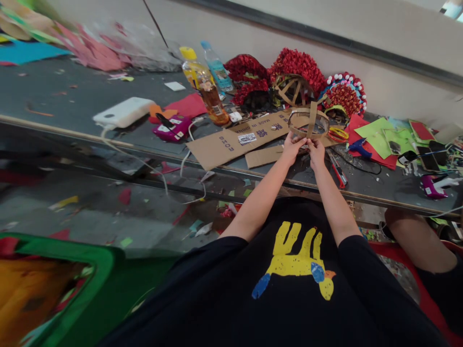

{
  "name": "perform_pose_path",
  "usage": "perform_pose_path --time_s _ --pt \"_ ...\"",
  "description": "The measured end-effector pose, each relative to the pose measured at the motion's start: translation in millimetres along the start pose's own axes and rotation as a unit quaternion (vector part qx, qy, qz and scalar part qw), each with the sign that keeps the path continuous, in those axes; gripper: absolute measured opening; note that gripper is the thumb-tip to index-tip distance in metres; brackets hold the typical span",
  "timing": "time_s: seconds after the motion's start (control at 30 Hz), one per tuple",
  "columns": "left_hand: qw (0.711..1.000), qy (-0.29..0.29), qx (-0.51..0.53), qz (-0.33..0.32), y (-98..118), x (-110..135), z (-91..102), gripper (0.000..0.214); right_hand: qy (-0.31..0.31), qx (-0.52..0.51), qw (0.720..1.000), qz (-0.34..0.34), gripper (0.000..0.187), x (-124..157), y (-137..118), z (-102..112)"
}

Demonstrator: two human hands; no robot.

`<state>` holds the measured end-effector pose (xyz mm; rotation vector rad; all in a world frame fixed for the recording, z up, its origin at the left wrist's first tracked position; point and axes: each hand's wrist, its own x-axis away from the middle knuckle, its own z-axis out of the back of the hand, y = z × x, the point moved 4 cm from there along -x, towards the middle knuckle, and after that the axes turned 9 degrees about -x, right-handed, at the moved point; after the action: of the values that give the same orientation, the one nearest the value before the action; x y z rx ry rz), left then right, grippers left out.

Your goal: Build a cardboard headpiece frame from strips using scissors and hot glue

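Both hands meet at the near rim of a frame of brown cardboard strips (313,119), a ring with a strip standing across it. My left hand (292,147) has its fingers closed on the ring's edge. Close beside it, my right hand (316,150) pinches the same strip frame. Under and left of the hands lie a printed cardboard piece (231,140) and a narrower cardboard strip (265,156). A red utility knife (338,171) rests right of my right hand, near a blue glue gun (360,148) and a yellow tape roll (337,134).
Red fringed headpieces (296,65) stand against the wall. A tea bottle (213,99) and a blue-capped bottle (217,66) are behind the cardboard. White power strip (123,112) and its cable lie left. Coloured paper (379,132) covers the right side; a green bin (97,265) stands lower left.
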<state>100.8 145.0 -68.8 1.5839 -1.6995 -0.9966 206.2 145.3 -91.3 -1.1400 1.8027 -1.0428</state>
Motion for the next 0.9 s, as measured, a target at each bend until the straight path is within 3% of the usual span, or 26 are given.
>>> perform_pose_path --time_s 0.37,0.9 --pt "1.000 0.002 -0.011 -0.010 -5.2 -4.2 3.2 0.038 -0.013 0.010 1.000 0.013 0.035 -2.3 3.5 1.2" --pt "1.000 0.004 -0.028 -0.011 -8.1 -6.6 5.7 0.049 -0.023 0.015 0.999 0.027 0.038 -2.4 3.1 0.7"
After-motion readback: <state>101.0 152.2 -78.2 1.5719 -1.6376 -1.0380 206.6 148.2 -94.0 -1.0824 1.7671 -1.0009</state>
